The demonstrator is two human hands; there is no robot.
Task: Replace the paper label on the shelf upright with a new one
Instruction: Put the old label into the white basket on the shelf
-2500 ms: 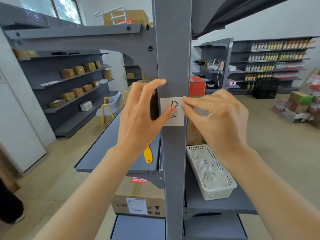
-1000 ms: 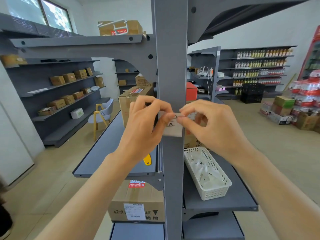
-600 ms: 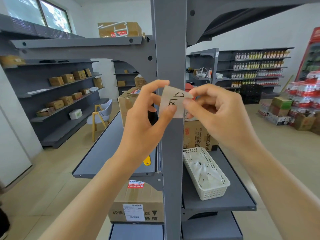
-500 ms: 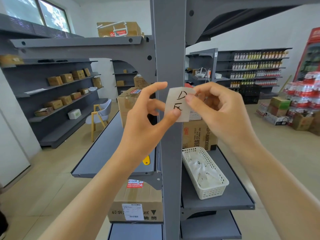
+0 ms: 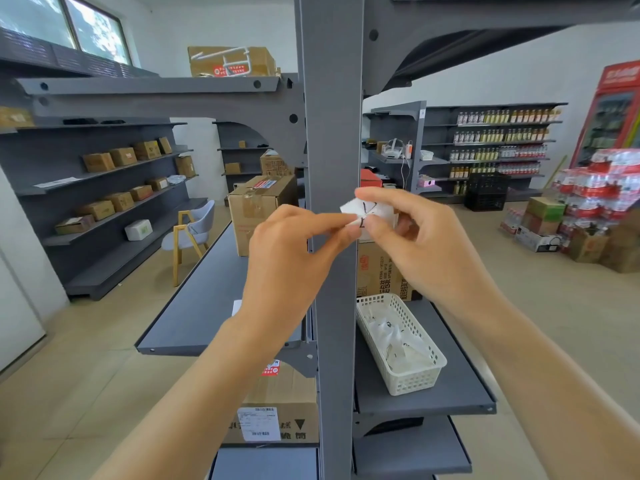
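A grey shelf upright (image 5: 330, 109) runs down the middle of the view, its face bare. In front of it I hold a small white paper label (image 5: 367, 210) with black marks, crumpled and folded. My left hand (image 5: 291, 251) pinches its left edge between thumb and forefinger. My right hand (image 5: 412, 237) grips its right side, fingers curled over it. A white plastic basket (image 5: 414, 377) with several crumpled paper labels stands on the shelf board to the right, below my right hand.
Grey shelf boards (image 5: 207, 306) extend left and right of the upright. Cardboard boxes (image 5: 263, 209) stand on the left board and one (image 5: 280, 414) below. A chair (image 5: 192, 233) stands in the left aisle. Stocked bottle shelves (image 5: 498, 147) line the far right.
The label was stuck on the upright and has been peeled off. It was held flat between both hands half a second ago and is now crumpled between my fingers.
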